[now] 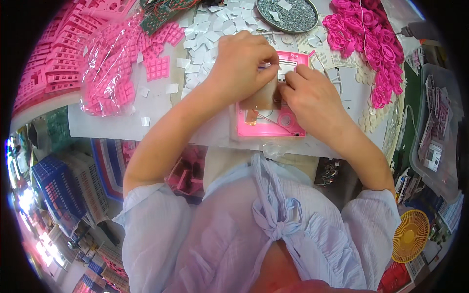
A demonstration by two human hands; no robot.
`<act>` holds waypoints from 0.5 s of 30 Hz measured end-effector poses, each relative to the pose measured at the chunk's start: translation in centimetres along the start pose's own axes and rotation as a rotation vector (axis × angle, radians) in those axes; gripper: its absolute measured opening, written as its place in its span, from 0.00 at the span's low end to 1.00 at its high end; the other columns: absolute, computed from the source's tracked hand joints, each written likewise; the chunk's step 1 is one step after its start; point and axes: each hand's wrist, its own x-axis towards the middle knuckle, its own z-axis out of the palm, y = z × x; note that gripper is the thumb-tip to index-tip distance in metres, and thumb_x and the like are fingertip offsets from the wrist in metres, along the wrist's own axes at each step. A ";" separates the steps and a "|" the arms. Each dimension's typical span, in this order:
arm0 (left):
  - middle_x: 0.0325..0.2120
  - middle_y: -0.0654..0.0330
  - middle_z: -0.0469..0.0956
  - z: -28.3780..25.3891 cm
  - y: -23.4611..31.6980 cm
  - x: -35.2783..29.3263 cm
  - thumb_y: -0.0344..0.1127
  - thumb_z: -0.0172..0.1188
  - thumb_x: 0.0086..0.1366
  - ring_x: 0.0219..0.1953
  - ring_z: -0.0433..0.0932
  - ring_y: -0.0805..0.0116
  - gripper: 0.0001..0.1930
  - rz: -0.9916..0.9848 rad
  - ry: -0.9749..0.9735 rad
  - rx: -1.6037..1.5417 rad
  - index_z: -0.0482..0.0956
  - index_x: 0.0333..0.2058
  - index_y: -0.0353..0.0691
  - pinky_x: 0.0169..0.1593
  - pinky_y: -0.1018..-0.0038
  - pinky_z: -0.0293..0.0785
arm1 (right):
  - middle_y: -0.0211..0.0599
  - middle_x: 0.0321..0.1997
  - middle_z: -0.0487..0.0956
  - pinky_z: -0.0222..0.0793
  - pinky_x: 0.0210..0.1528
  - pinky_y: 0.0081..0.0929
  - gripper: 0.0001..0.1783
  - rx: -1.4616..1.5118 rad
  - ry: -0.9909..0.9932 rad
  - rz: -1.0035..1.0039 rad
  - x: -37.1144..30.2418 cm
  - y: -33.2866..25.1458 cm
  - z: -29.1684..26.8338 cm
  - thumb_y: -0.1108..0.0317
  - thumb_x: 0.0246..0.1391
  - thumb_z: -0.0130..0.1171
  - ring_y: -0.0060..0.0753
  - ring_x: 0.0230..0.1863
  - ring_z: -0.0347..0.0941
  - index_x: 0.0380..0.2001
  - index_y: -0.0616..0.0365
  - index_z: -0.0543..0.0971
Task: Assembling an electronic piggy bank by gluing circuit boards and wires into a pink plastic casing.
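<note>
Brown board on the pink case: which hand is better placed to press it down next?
Probably the left hand: it already lies across the brown board, while the right hand is at its right edge, fingertips pinching beside the pink case.

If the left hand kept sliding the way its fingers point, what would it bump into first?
Probably the right hand. The left hand points its fingers rightward across the pink plastic housing, and the two hands' fingertips nearly meet over the brown circuit board. Depth is hard to judge in this view.

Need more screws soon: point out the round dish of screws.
Head view, top centre: the round dish of screws sits beyond both hands, between the white paper squares and the pink rings.
</note>
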 end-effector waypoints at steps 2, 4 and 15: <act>0.29 0.65 0.79 -0.2 0.1 0.4 0.33 0.67 0.54 0.39 0.75 0.63 0.03 0.077 -0.109 0.032 0.82 0.28 0.44 0.46 0.65 0.67 | 0.36 0.30 0.77 0.72 0.41 0.32 0.04 0.060 0.012 0.072 -1.0 -0.5 0.3 0.71 0.44 0.62 0.39 0.39 0.74 0.25 0.59 0.80; 0.31 0.65 0.79 -0.4 0.3 0.9 0.33 0.66 0.54 0.41 0.75 0.63 0.03 0.148 -0.215 0.090 0.82 0.28 0.44 0.48 0.66 0.66 | 0.36 0.29 0.76 0.73 0.41 0.32 0.04 0.137 0.096 0.174 -1.8 -1.2 0.7 0.72 0.44 0.62 0.40 0.38 0.74 0.27 0.58 0.79; 0.32 0.52 0.82 -0.3 3.7 5.9 0.32 0.66 0.50 0.39 0.81 0.50 0.07 0.000 -0.889 0.354 0.82 0.28 0.36 0.44 0.57 0.76 | 0.35 0.31 0.77 0.75 0.39 0.35 0.07 -0.042 0.089 0.289 -1.2 -0.7 0.0 0.76 0.45 0.60 0.41 0.38 0.74 0.31 0.58 0.79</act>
